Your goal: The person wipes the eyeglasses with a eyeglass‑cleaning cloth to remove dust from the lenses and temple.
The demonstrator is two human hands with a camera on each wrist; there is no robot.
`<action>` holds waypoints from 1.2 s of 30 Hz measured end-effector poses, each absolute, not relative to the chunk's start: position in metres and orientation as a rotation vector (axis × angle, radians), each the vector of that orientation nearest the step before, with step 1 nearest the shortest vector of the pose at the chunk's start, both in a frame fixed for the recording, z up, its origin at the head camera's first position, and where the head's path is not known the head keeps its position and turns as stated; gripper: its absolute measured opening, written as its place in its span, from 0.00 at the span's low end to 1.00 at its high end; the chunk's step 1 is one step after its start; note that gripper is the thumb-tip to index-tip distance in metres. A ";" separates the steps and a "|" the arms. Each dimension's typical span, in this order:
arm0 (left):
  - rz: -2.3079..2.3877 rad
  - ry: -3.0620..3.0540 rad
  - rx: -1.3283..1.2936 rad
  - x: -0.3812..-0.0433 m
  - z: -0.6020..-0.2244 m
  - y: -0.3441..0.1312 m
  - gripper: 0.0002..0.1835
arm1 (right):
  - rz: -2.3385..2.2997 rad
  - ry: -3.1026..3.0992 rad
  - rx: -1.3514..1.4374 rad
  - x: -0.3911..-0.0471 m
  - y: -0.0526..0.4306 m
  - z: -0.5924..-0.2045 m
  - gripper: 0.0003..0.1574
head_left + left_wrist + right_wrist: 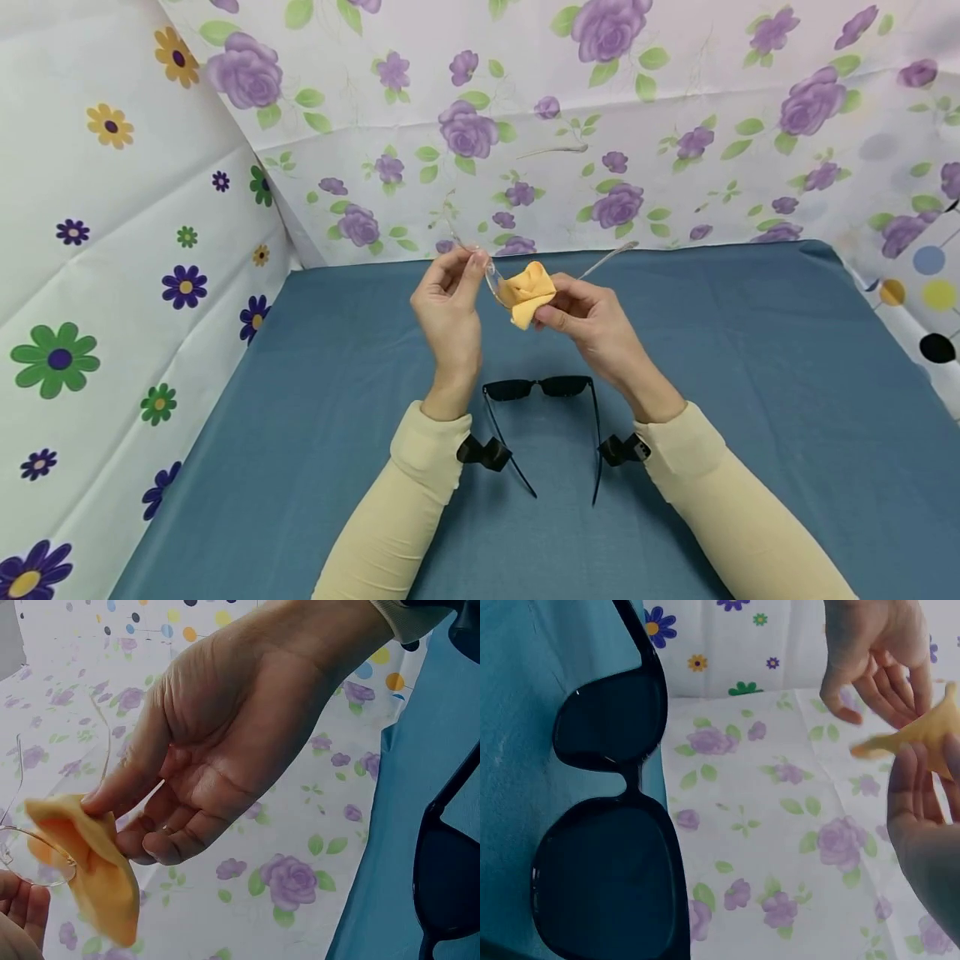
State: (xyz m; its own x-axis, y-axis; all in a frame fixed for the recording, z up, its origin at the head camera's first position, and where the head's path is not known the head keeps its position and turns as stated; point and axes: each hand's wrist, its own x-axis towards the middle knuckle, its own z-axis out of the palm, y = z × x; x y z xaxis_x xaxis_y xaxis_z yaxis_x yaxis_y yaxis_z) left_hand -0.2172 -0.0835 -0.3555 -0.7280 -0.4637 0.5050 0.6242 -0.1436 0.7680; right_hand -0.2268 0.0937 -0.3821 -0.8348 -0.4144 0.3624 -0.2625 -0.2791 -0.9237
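Observation:
My left hand (453, 312) pinches one side of a pair of clear eyeglasses (492, 283), raised above the table's far edge. A folded yellow cloth (529, 292) wraps around the lens area, and my right hand (600, 323) grips it between thumb and fingers. From the left wrist view, the right thumb presses on the cloth while a clear round lens (54, 874) shows beside it. One thin temple (611, 258) sticks out past the right hand. Most of the other lens is hidden by the cloth and fingers.
Black sunglasses (566, 386) lie on the blue tablecloth (337, 400) between my forearms, temples spread toward me. White flower-printed sheets (420, 75) rise behind the table and along its left side. A small black camera sits on each wrist.

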 end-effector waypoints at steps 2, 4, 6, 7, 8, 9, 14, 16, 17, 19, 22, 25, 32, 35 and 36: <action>-1.950 -1.421 -0.190 -0.218 -0.355 -0.085 0.05 | -2.318 1.833 -0.848 -0.225 0.093 -0.381 0.14; -1.960 -1.433 -0.185 -0.218 -0.355 -0.086 0.05 | -2.374 1.816 -0.830 -0.224 0.093 -0.379 0.13; -1.971 -1.436 -0.180 -0.219 -0.354 -0.089 0.03 | -2.423 1.791 -0.820 -0.224 0.096 -0.377 0.12; -1.974 -1.440 -0.180 -0.219 -0.354 -0.090 0.03 | -2.443 1.779 -0.818 -0.225 0.099 -0.375 0.13; -1.979 -1.444 -0.183 -0.219 -0.353 -0.091 0.03 | -2.458 1.771 -0.815 -0.225 0.101 -0.374 0.13; -1.983 -1.451 -0.187 -0.219 -0.353 -0.092 0.04 | -2.472 1.765 -0.812 -0.226 0.104 -0.373 0.12; -2.004 -1.505 -0.194 -0.220 -0.353 -0.095 0.06 | -2.469 1.820 -0.818 -0.229 0.120 -0.365 0.11; -2.002 -1.521 -0.193 -0.221 -0.352 -0.095 0.06 | -2.460 1.856 -0.816 -0.230 0.126 -0.362 0.11; -1.999 -1.528 -0.192 -0.221 -0.352 -0.096 0.06 | -2.460 1.874 -0.813 -0.230 0.128 -0.359 0.11; -1.988 -1.541 -0.192 -0.222 -0.352 -0.097 0.06 | -2.468 1.912 -0.805 -0.230 0.134 -0.355 0.11; -1.967 -1.570 -0.189 -0.223 -0.352 -0.099 0.06 | -2.430 2.072 -0.844 -0.228 0.141 -0.348 0.13; -1.951 -1.609 -0.184 -0.223 -0.352 -0.100 0.06 | -2.304 2.358 -0.980 -0.225 0.147 -0.342 0.16; -1.947 -1.654 -0.167 -0.224 -0.352 -0.102 0.02 | -2.025 2.750 -1.266 -0.217 0.151 -0.329 0.22; -1.971 -1.657 -0.172 -0.224 -0.353 -0.102 0.02 | -2.021 2.727 -1.298 -0.211 0.149 -0.325 0.22; -1.976 -1.663 -0.175 -0.224 -0.354 -0.103 0.02 | -2.027 2.714 -1.304 -0.210 0.149 -0.324 0.21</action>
State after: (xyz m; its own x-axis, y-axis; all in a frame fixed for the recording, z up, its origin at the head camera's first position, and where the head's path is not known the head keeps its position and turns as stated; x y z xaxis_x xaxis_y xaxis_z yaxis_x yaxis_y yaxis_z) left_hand -0.2237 -0.1027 -0.3538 -0.8424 -0.3207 0.4331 0.4815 -0.0873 0.8721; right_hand -0.2096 0.1489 -0.3238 -0.6404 -0.2443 0.7282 -0.7676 0.1696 -0.6181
